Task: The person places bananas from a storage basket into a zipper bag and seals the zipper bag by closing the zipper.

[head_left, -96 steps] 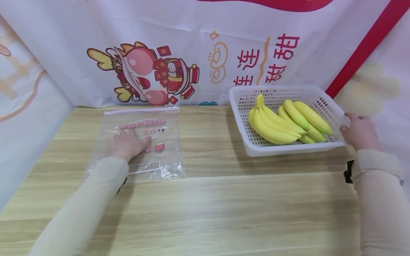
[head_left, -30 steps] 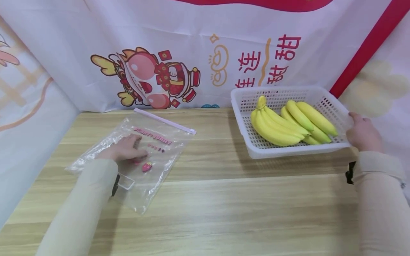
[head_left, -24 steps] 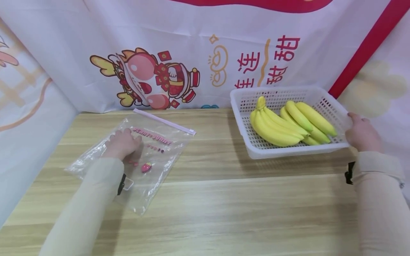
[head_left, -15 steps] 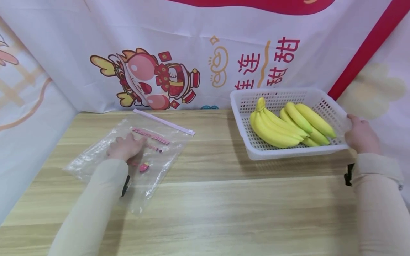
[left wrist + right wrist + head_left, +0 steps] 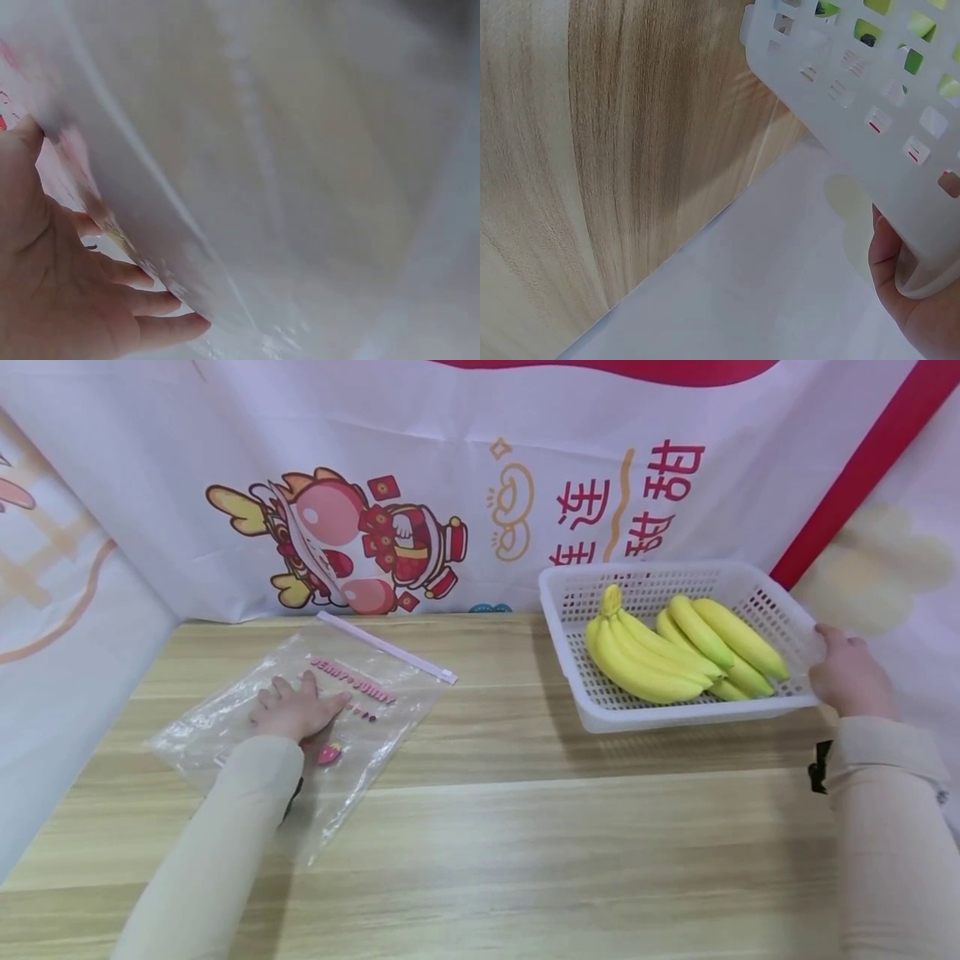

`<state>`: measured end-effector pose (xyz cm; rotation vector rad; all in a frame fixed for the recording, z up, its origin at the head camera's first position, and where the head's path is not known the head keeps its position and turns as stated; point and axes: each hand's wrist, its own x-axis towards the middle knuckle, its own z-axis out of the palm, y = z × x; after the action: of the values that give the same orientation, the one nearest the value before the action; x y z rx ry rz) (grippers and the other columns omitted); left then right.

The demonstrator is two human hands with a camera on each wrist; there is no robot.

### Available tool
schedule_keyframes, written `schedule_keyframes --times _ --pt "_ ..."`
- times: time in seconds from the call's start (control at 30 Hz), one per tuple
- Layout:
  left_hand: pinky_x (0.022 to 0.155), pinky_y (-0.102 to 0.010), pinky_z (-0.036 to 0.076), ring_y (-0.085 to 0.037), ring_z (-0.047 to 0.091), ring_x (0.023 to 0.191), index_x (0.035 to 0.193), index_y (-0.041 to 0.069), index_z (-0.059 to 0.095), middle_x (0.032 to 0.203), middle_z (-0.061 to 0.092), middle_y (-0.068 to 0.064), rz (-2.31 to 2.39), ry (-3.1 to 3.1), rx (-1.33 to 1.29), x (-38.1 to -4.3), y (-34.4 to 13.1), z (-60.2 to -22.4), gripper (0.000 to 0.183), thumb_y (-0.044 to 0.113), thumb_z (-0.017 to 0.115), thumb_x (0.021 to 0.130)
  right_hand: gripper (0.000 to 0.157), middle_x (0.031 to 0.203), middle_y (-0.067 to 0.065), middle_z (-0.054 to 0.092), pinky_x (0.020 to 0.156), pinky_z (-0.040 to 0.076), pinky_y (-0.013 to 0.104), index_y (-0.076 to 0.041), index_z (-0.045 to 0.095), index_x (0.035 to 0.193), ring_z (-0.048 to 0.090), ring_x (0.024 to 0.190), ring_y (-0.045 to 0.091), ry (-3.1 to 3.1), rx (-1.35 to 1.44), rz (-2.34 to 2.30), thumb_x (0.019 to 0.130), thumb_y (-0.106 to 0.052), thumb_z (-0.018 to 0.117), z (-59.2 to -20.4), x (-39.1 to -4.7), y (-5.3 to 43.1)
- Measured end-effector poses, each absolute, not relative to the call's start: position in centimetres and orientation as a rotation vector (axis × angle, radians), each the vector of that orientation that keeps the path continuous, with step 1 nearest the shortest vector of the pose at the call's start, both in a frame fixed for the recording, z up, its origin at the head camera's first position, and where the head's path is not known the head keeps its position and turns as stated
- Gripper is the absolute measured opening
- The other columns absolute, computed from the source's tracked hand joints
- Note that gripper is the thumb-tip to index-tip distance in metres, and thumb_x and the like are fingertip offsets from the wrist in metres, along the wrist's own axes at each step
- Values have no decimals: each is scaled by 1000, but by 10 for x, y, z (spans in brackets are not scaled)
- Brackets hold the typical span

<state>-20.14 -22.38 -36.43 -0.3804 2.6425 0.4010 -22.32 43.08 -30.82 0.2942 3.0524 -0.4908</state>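
With its fingers spread, my left hand [image 5: 296, 708] rests on a clear plastic zip bag [image 5: 397, 693] lying at a slant on the left of the table. The bag has a lilac slider strip, pink lettering and a strawberry print. In the left wrist view the fingers [image 5: 154, 304] are nearly straight against the film. My right hand [image 5: 855, 677] grips the right end of a white plastic basket [image 5: 675, 720]; the right wrist view shows it curled round the basket rim [image 5: 930, 270]. Inside lie a bunch of bananas [image 5: 637, 660] and several more bananas [image 5: 738, 643] to its right.
The wooden table [image 5: 525, 860] ends at a white printed cloth [image 5: 495, 410] hanging behind it. More cloth hangs at the left and right sides. The basket stands near the back right edge, to the right of the bag.
The bag has turned from square to slanted since the earliest frame. In the last second my left hand has shifted slightly over it, fingers spreading. My right hand stays at the basket.
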Motion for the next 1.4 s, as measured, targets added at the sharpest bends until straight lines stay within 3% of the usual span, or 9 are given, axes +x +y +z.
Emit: schedule_keyframes --times 1.13,1.4 --pt "106 -76 8 -59 -10 137 153 11 -4 151 -15 -36 348 2524 -191 -201 -231 -349 95 72 32 89 69 126 46 24 82 35 66 7 4 149 34 102 52 3040 300 -486 86 0 33 -304 -221 427" --pt "103 -77 19 -59 2 138 154 14 6 153 -4 -36 287 2587 -182 -202 -226 -346 92 68 41 89 70 125 47 26 81 36 67 8 6 148 35 103 53 3073 277 -470 84 1 33 -308 -223 430"
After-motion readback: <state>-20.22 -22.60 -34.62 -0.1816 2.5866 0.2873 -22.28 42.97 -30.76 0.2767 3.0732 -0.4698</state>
